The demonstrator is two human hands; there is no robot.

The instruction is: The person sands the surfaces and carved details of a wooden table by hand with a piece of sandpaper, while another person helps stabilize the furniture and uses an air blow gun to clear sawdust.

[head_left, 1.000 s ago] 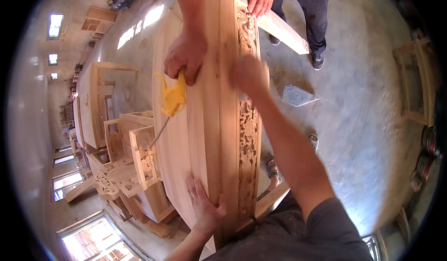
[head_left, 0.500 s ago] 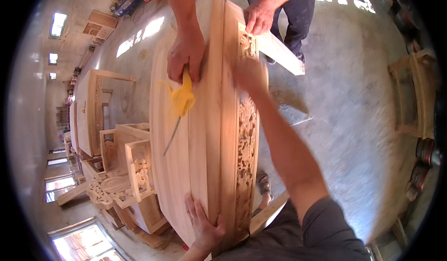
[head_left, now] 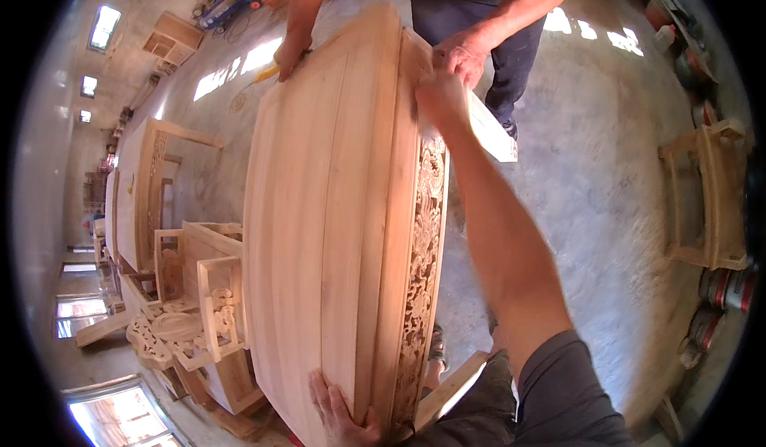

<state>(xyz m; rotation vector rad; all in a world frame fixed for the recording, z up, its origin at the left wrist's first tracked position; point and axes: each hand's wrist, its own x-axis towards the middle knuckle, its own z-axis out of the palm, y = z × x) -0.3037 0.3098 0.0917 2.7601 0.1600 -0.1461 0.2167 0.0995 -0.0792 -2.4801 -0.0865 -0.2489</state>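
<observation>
A big pale wooden tabletop with a carved floral apron (head_left: 343,231) is held up on edge over the concrete floor (head_left: 606,207). Its near bottom end is gripped by the left hand (head_left: 339,411), fingers spread flat on the boards. The far top corner is clasped by the right hand (head_left: 440,100), right beside 2 hands of a co-worker (head_left: 463,48). Unfinished carved chair frames (head_left: 191,303) are stacked nearby on the left.
</observation>
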